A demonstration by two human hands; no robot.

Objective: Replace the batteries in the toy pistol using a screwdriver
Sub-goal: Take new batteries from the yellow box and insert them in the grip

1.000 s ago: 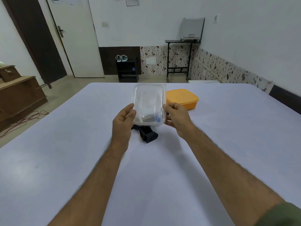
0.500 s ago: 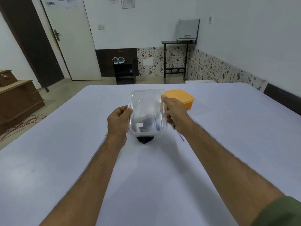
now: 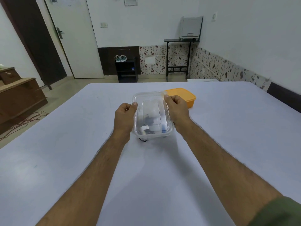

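A clear plastic container is held tilted above the white table, its near end lower. My left hand grips its left rim and my right hand grips its right rim. Small items, one white and one blue, lie against the container's near end. The black toy pistol lies on the table under the container, with only a small dark part showing below the near edge. No screwdriver can be made out.
An orange lid lies on the table just behind my right hand. Beyond the far table edge are a door, a black shoe rack and a black stand. A wooden cabinet stands at the left.
The container has come closer to me and lower, tilting so its contents slid to the near end. It now covers almost all of the pistol.
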